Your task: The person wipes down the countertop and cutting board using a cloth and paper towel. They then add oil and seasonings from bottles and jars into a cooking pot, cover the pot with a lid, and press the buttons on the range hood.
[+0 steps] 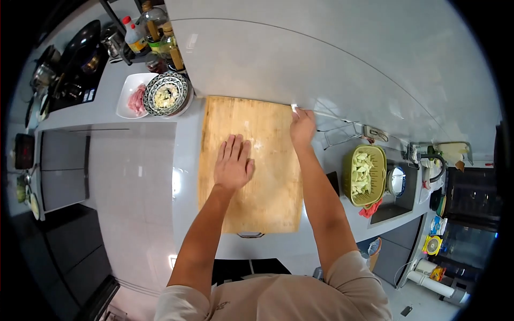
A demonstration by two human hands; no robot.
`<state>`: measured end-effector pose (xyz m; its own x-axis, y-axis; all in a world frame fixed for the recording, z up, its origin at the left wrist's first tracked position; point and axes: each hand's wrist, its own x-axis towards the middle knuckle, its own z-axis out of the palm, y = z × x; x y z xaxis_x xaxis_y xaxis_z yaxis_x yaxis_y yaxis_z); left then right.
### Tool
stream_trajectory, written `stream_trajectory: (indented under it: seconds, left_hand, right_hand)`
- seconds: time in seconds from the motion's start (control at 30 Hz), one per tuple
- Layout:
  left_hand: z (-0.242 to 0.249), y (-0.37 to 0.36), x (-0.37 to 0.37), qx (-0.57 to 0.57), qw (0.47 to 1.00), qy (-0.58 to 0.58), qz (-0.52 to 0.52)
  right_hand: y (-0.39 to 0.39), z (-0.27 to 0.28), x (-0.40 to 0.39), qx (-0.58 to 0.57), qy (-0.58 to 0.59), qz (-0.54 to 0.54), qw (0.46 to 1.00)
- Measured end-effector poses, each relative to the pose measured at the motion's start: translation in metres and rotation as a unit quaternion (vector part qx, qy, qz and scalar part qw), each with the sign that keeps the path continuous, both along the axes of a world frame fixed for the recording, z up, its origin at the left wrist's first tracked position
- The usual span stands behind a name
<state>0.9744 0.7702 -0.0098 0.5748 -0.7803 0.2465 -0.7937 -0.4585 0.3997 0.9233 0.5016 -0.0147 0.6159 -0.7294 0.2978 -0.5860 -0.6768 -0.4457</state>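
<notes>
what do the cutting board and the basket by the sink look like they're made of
Cutting board: wood or bamboo, smooth; pale yellow-brown with grain streaks.
Basket: probably plastic, slightly glossy; even olive-green colour and a slotted wall suggest moulding.

Short-sleeved top, pale beige and plain, with shallow creases across the front; small dark marking on the wearer's left chest. Left sleeve and right sleeve: matching colour, loose cut. Left hand, right hand and both forearms: bare.
</notes>
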Motion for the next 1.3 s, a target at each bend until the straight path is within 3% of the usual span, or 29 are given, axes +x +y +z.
stream_trajectory:
  seconds: [0.13, 0.23, 0.33, 0.43, 0.53, 0.73, 0.83, 0.93, 1.13, 1.23, 1.3]
  left_hand:
    - [-0.002, 0.001, 0.002, 0.013, 1.000, 0.016, -0.001]
    - [-0.003, 0.000, 0.004, -0.004, 1.000, 0.011, 0.000]
    - [-0.004, 0.006, 0.003, -0.008, 1.000, 0.005, -0.002]
    - [-0.001, 0.004, 0.006, -0.022, 1.000, 0.009, -0.003]
    - [-0.003, 0.006, 0.003, -0.033, 0.999, 0.010, 0.000]
    - [-0.009, 0.010, 0.003, -0.018, 1.000, 0.017, 0.001]
    - [-0.009, 0.006, 0.006, -0.048, 0.999, 0.019, 0.004]
    - [-0.008, 0.009, 0.004, -0.049, 0.999, 0.023, 0.004]
    - [-0.009, 0.011, 0.005, -0.004, 0.999, 0.038, -0.005]
    - [-0.008, 0.009, 0.004, -0.044, 0.999, 0.025, 0.001]
    - [-0.008, 0.010, 0.005, -0.043, 0.998, 0.036, 0.000]
  right_hand:
    - [0.030, -0.007, 0.039, -0.006, 0.004, 0.025, 1.000]
    - [0.067, -0.021, 0.089, 0.030, -0.031, 0.086, 0.995]
    - [0.077, -0.028, 0.119, -0.026, -0.083, 0.177, 0.980]
    - [0.046, -0.020, 0.090, 0.032, -0.065, 0.209, 0.975]
    - [0.063, -0.015, 0.097, -0.034, 0.038, 0.113, 0.992]
    - [0.108, -0.026, 0.161, -0.041, -0.051, 0.239, 0.969]
    - [0.072, -0.016, 0.130, -0.064, -0.042, 0.288, 0.954]
    - [0.084, -0.019, 0.130, -0.066, -0.020, 0.239, 0.968]
    - [0.122, -0.016, 0.177, -0.042, -0.008, 0.335, 0.941]
    - [0.080, -0.022, 0.133, -0.104, -0.049, 0.292, 0.949]
    - [0.069, -0.019, 0.118, -0.087, -0.009, 0.252, 0.964]
